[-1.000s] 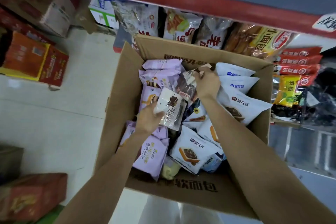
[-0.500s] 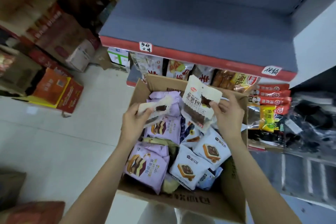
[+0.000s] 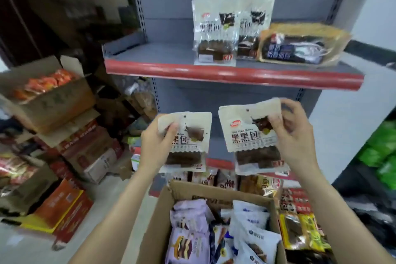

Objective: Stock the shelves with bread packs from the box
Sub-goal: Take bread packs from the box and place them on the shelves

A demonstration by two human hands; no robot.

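Observation:
My left hand (image 3: pixel 155 146) grips a white pack of dark bread (image 3: pixel 188 141) by its upper left corner. My right hand (image 3: pixel 293 135) holds a second identical pack (image 3: pixel 250 137) by its upper right corner. Both packs hang upright in the air below the red-edged shelf (image 3: pixel 233 74) and above the open cardboard box (image 3: pixel 165 206). The box holds several purple and white bread packs (image 3: pixel 250 229). On the shelf stand two matching white packs (image 3: pixel 214 30) beside a flat brown-edged pack (image 3: pixel 300 47).
Stacked cartons and red boxes (image 3: pixel 64 210) crowd the floor on the left. A lower shelf behind the box carries snack packs (image 3: pixel 295 203). Green packs (image 3: pixel 381 152) sit at the far right. The left half of the upper shelf is bare grey metal.
Both hands took a bread pack out of the box and raised it toward the upper shelf. My view tilted up from the box to the shelf.

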